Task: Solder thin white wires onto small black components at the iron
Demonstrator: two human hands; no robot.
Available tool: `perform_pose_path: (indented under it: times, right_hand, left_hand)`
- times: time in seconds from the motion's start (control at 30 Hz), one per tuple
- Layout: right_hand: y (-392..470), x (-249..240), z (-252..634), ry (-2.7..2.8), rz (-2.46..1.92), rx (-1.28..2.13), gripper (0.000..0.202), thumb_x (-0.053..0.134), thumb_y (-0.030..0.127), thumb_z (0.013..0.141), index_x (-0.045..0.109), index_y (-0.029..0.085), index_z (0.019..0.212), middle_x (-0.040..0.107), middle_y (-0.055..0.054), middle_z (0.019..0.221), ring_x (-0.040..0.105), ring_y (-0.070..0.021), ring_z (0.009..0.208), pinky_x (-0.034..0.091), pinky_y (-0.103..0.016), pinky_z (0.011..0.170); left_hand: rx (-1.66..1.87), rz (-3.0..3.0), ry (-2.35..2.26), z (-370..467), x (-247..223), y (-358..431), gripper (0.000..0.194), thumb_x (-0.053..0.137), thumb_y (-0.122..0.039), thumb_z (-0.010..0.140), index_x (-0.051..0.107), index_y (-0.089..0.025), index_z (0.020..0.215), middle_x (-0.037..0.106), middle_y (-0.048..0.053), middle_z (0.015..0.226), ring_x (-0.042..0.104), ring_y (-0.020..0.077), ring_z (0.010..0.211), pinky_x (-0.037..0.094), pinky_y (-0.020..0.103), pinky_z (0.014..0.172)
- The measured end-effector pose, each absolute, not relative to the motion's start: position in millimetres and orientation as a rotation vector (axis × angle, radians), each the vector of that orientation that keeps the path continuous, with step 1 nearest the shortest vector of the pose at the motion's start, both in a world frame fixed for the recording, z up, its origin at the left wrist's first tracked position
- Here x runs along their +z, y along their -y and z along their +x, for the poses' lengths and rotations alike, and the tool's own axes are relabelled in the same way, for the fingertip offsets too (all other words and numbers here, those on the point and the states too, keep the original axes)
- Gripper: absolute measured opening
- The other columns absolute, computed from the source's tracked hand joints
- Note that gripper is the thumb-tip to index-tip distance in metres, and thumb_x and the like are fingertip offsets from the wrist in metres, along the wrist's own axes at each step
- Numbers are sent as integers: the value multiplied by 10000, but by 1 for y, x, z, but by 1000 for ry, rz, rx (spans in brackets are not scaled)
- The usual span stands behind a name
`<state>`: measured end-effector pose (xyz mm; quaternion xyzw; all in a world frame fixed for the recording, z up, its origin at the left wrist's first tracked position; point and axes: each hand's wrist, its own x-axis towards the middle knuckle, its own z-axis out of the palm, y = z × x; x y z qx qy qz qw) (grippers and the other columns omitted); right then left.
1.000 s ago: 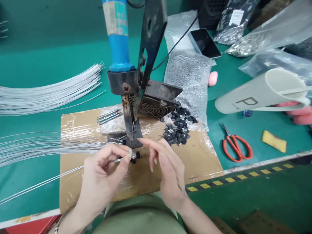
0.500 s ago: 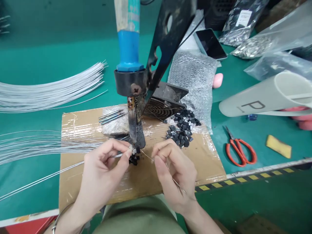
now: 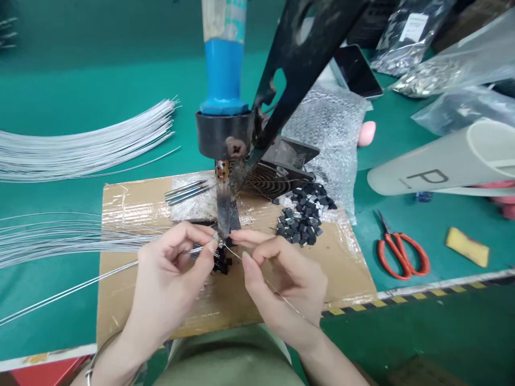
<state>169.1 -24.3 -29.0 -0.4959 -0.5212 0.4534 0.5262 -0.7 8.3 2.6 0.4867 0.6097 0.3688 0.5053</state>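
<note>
My left hand [image 3: 173, 273], its fingers pinched, holds a white cable [image 3: 80, 287] with its end by a small metallic piece right under the soldering iron [image 3: 223, 206]. That piece is mostly covered by the fingertips. My right hand [image 3: 287, 284] is closed on a thin solder wire [image 3: 277, 292], which runs across the palm and reaches up to the iron's tip. Its index finger stretches out close to the tip. The iron points downward, clamped in a black bracket [image 3: 298, 69]. Small black pieces [image 3: 221, 262] lie just below the fingertips.
A cardboard sheet [image 3: 161, 311] covers the work spot. Bundles of white cables [image 3: 100, 147] lie to the left. Black parts [image 3: 301, 220] are heaped beside a small fan [image 3: 273, 177]. Red-handled scissors [image 3: 402, 254], a yellow sponge [image 3: 466, 246] and a white cylinder [image 3: 434, 161] lie to the right.
My right hand has moved left and its index finger has stretched out, bringing the solder wire up to the iron's tip. My left hand stays nearly in place. The view has shifted slightly.
</note>
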Motion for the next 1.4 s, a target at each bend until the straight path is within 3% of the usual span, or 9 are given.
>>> perform_pose_path:
  times: [1.1,1.4]
  right_hand:
    - [21,-29,167,1180,-1130,1095,219,680,31,951,659,243,905,805,-21,1231,772,-174,1149,602,-322,1074]
    - [22,-29,166,1177,-1138,1093,208,692,40,951,657,236,891,806,-36,1227,776,-188,1142,605,-339,1069]
  left_hand:
    - [935,1169,-1511,3,11,-10,106,784,-161,855,750,-218,772,779,3,903,697,115,748,497,170,620]
    - [932,1172,-1511,2,9,-10,100,785,-167,859,748,-222,784,788,-9,913,668,106,735,486,161,615]
